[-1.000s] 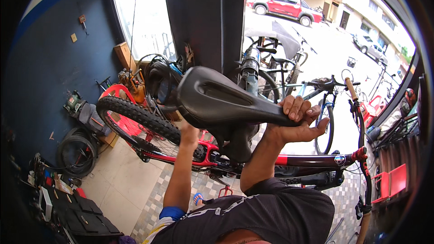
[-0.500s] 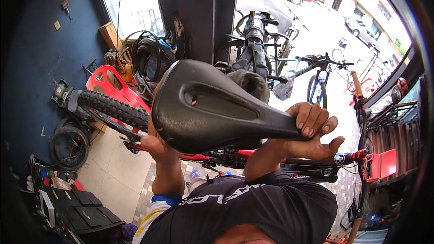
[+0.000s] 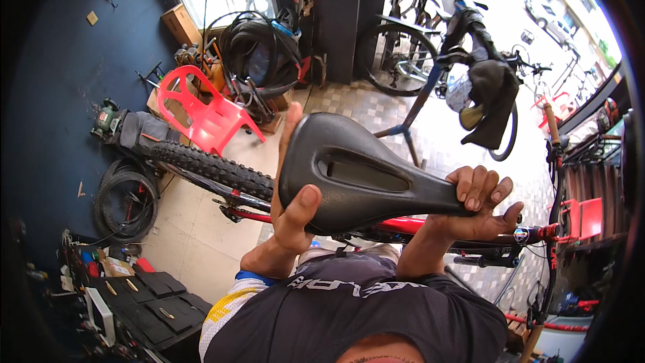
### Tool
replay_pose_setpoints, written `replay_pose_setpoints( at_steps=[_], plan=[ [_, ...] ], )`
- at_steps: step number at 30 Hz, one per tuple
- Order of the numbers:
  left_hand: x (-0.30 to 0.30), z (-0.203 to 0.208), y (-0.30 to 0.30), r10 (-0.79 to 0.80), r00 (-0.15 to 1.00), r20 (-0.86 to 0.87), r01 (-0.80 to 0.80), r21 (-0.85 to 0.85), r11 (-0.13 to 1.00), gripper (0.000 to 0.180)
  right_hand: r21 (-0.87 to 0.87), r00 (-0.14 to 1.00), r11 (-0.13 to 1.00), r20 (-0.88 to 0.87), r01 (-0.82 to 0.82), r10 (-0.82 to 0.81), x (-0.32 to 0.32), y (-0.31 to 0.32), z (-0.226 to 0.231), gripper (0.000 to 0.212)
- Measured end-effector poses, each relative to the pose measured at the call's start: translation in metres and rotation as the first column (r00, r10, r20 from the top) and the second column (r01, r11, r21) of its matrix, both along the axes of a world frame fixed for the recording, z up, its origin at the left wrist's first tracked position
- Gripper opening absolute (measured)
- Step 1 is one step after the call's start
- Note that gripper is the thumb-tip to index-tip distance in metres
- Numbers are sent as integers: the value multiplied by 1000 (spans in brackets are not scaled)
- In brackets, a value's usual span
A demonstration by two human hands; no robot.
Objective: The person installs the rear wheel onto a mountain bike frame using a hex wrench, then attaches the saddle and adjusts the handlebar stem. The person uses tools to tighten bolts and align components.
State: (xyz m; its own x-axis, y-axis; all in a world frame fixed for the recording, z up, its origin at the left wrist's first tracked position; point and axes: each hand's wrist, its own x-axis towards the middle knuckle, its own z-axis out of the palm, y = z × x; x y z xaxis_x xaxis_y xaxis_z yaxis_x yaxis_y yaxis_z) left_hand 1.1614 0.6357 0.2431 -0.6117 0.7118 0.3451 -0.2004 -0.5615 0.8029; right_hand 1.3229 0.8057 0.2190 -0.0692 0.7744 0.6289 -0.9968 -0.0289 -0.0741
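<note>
A black bicycle saddle [image 3: 379, 203] with a long slot down its middle is held up before me, its wide rear to the left and its nose to the right. My left hand [image 3: 293, 228] grips the rear edge, thumb against the near side and some fingers hidden behind. Around the nose, my right hand [image 3: 478, 218] has its fingers curled over the top, the thumb sticking out to the right. Below and beyond the saddle is a bicycle with a red frame [image 3: 411, 224], a knobby rear tire [image 3: 211, 168] at left and a handlebar [image 3: 553, 205] at right. The saddle hides part of the frame.
Ahead stands a blue repair stand [image 3: 422, 97] draped with dark cloth [image 3: 494, 97]. A red plastic chair [image 3: 208, 117] is at left, near hanging tires [image 3: 252, 54]. Loose tires [image 3: 126, 202] lean by the wall. A dark tool case [image 3: 144, 306] lies at lower left.
The view has shifted, bringing the repair stand and more floor into sight. The saddle sits farther right in the picture, and my left thumb now shows over its near rear edge. Both hands keep hold.
</note>
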Motion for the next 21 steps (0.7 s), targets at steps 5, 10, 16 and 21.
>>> replay_pose_setpoints(
  at_steps=[5, 10, 16, 21],
  plan=[
    [-42, -57, -75, 52, 942, 332, -53, -8, 999, 83, -386, 984, 918, 107, -89, 140, -46, -75, -58, 54],
    [-95, -99, -138, 107, 865, 490, -120, -5, 993, 76, -508, 907, 853, 293, -122, 304, -105, -148, -81, 55],
    [-167, -218, -211, 229, 775, 589, -135, -200, 970, 62, -762, 747, 637, 359, -112, 560, -182, -202, -183, 55],
    [-189, -244, -245, 309, 837, 453, -73, -467, 881, 41, -715, 698, 697, 467, -63, 542, -203, -216, -212, 47]
  ],
)
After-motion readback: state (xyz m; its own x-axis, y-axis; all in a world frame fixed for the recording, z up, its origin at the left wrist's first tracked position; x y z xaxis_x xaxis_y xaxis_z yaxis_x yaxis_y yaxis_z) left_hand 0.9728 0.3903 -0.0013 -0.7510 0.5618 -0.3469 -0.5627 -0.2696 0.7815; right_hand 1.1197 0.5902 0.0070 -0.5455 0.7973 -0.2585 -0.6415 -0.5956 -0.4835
